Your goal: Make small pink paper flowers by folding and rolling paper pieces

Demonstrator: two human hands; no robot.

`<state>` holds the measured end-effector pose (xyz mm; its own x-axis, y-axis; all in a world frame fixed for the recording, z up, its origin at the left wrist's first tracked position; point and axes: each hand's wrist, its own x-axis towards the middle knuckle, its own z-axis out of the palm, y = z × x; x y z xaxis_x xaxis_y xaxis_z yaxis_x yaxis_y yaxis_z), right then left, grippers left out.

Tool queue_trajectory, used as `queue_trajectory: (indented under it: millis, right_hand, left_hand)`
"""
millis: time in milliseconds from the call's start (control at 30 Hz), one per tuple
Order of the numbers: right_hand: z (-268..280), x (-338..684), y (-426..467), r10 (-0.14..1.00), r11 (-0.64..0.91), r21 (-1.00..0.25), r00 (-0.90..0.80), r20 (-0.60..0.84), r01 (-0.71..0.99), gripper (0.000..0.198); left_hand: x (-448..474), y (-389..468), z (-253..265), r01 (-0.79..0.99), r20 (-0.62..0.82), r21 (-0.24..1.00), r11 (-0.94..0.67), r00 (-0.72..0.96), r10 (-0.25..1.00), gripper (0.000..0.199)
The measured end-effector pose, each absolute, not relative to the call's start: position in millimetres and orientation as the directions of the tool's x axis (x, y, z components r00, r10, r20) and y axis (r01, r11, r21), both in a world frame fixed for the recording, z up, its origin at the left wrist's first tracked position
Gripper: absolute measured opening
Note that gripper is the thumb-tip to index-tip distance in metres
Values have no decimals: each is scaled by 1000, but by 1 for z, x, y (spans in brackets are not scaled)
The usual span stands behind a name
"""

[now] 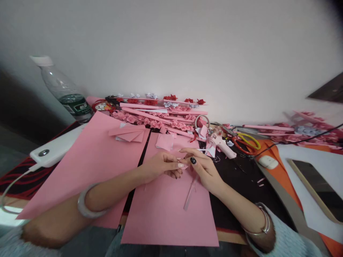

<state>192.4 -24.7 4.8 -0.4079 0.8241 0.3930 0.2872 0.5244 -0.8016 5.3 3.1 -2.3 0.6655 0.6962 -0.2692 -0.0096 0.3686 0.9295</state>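
My left hand [159,166] and my right hand [206,169] meet above a pink paper sheet [171,214]. Between their fingertips is a small piece of pink paper [185,166], mostly covered by the fingers. The left thumb and forefinger pinch it from one side; the right thumb and fingers close on it from the other. A thin translucent stick [190,194] slants down from below my right hand; whether that hand touches it, I cannot tell. Just beyond my fingers lie small pink paper squares [164,141].
Folded pink papers [130,134] rest on a second pink sheet [107,153]. Paper flowers [155,124] and rolled paper line the wall. A glue gun [223,144], scissors [245,142] and a phone [318,189] are rightward; a water bottle [65,91] and white power bank [57,148] leftward.
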Motion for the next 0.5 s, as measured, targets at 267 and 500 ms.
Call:
queue_trajectory:
  millis: [267,500]
  right_hand:
    - [2,189,-22,894,427,-834,-306,328,351,20]
    - [-1,187,-22,869,394,-780,-474,143,487,23]
  left_hand:
    - [6,5,-7,33,-224,962,272,665,712,21]
    - [7,2,-10,57,-183,978,202,700,690,19]
